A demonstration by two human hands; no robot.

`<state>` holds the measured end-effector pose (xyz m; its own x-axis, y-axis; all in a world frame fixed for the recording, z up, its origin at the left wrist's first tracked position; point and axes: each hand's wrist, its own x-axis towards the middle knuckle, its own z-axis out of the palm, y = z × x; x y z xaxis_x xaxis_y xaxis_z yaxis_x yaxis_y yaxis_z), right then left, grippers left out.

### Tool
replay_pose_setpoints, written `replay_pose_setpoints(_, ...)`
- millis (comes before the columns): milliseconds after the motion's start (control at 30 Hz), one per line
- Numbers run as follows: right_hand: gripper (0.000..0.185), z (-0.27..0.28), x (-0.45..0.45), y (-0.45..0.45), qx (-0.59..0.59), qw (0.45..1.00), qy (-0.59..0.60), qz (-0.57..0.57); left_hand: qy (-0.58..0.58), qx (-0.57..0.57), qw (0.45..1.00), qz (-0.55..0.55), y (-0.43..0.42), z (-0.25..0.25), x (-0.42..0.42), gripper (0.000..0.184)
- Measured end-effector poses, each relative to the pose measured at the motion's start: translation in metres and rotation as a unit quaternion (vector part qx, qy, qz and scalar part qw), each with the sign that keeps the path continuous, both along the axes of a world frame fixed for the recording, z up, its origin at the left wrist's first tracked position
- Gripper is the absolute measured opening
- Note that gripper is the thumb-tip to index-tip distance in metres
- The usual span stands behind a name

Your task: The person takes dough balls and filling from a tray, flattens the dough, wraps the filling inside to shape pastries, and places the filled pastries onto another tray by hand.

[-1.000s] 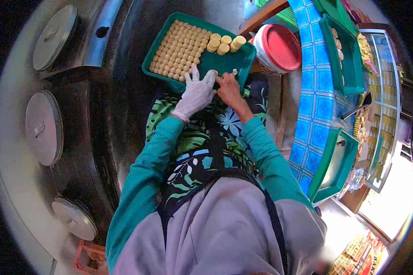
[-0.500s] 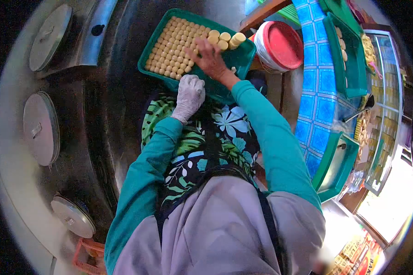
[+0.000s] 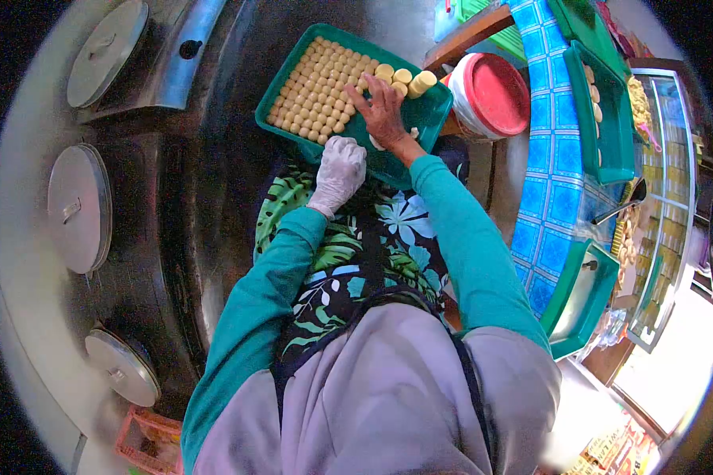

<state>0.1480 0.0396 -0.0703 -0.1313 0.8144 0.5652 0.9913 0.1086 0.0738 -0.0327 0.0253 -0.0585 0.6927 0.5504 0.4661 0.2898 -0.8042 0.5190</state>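
A green plastic tray [image 3: 439, 111] rests in front of my lap. Tight rows of small, pale round balls that look like dough [image 3: 317, 85] fill its left part. Short yellowish cylinders [image 3: 422, 82] stand at its far right corner. My right hand [image 3: 384, 117], bare, reaches over the tray with fingers apart, its tips at the right edge of the rows; whether they touch a ball is hard to see. Gloved and curled closed, my left hand [image 3: 341, 168] is at the tray's near edge; anything inside it is hidden. A small whitish piece lies by my right wrist.
A white bucket with a red lid [image 3: 495, 95] stands right of the tray. Beyond it is a blue-tiled counter [image 3: 543, 186] carrying green trays [image 3: 582, 301]. Round metal lids [image 3: 79, 207] line the dark surface at left, with an orange crate [image 3: 146, 443] below.
The whole view has shifted a little, with the tray lower and further right. My right hand has drawn slightly rightward from the rows. My left hand stays closed at the near edge.
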Motion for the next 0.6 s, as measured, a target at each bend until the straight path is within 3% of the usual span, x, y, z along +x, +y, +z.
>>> replay_pose_setpoints(133, 0.049, -0.012, -0.021, -0.007, 0.009, 0.995, -0.077, -0.058, 0.026, 0.020, 0.999, 0.009, -0.001, -0.009, 0.005, 0.008)
replay_pose_setpoints(300, 0.048, 0.000, -0.024, -0.010, 0.024, 0.995, -0.047, -0.080, -0.004, 0.031, 1.000, 0.002, 0.000, -0.007, 0.002, 0.014)
replay_pose_setpoints(367, 0.042, 0.004, -0.010, -0.018, 0.025, 0.987, 0.139, -0.077, -0.005, 0.029, 1.000, -0.002, 0.007, -0.008, 0.004, 0.020)
replay_pose_setpoints(433, 0.037, 0.021, 0.001, -0.045, 0.002, 0.963, 0.234, -0.131, -0.004, -0.047, 0.999, -0.013, 0.006, -0.007, 0.003, 0.024)
replay_pose_setpoints(467, 0.036, 0.027, 0.005, -0.064, -0.081, 0.960, 0.214, -0.163, 0.159, -0.076, 0.984, -0.010, 0.006, 0.020, 0.005, 0.034)
replay_pose_setpoints(500, 0.036, 0.031, 0.002, -0.079, -0.081, 0.959, 0.215, -0.167, 0.160, -0.077, 0.984, -0.014, 0.002, 0.023, 0.010, 0.034)
replay_pose_setpoints(567, 0.040, 0.036, 0.000, -0.103, -0.201, 0.967, 0.067, -0.138, 0.212, 0.101, 0.972, 0.012, -0.002, 0.027, 0.022, 0.054)
replay_pose_setpoints(600, 0.046, 0.032, -0.002, -0.109, -0.259, 0.955, 0.018, -0.147, 0.326, 0.087, 0.941, -0.028, -0.001, 0.025, 0.028, 0.068)
